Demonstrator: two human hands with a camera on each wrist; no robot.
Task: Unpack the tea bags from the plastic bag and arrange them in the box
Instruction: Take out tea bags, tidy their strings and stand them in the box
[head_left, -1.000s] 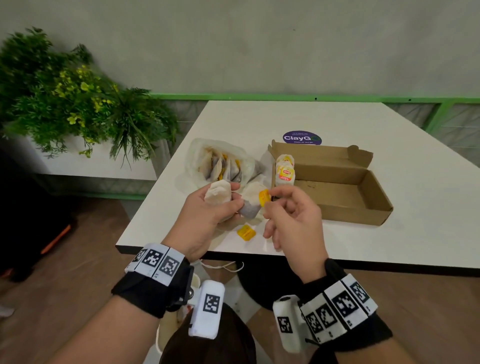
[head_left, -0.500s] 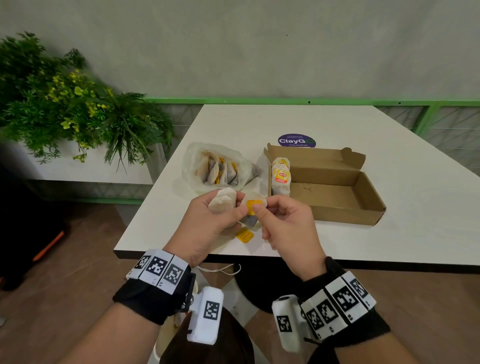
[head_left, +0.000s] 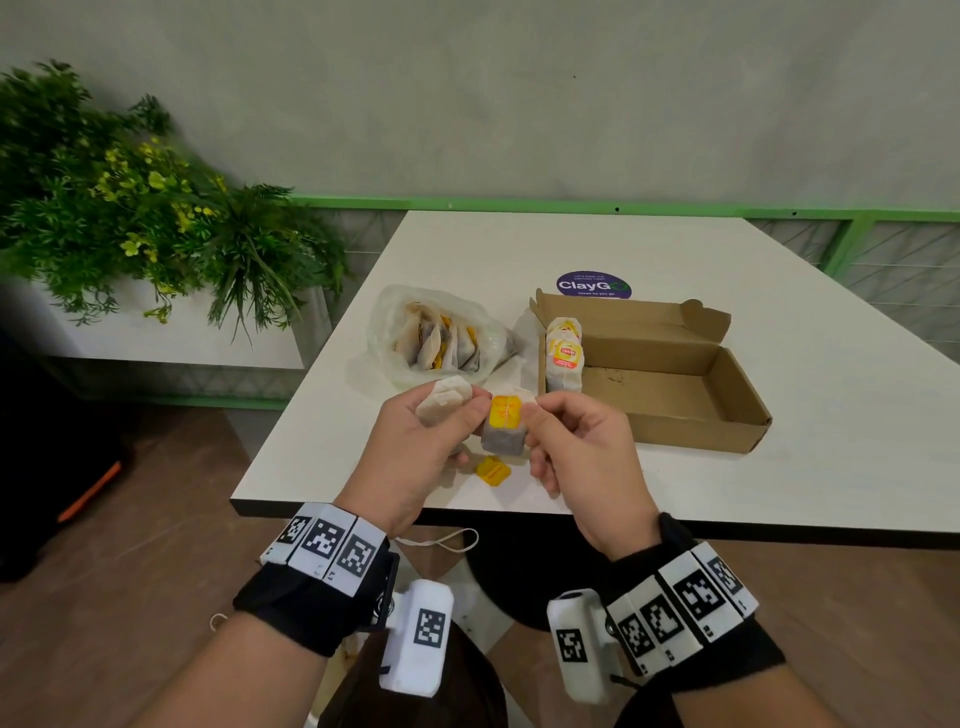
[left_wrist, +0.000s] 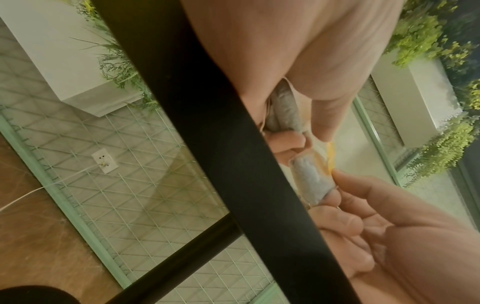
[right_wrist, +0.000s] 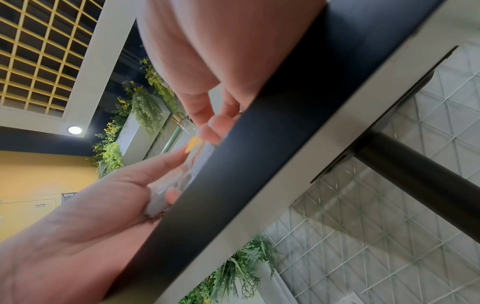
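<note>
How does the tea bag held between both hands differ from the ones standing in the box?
The held tea bag hangs above the table edge, pinched by the left hand and right hand; the boxed tea bags stand upright at the box left end, untouched. Both show yellow tags.

On the desk (head_left: 597, 249): plastic bag (head_left: 436, 338) left, box (head_left: 670, 384) right — tea bags (head_left: 563, 353) standing at the box's left end. Loose tag (head_left: 493, 471) near the front edge; sticker (head_left: 594, 285) behind the box.
</note>
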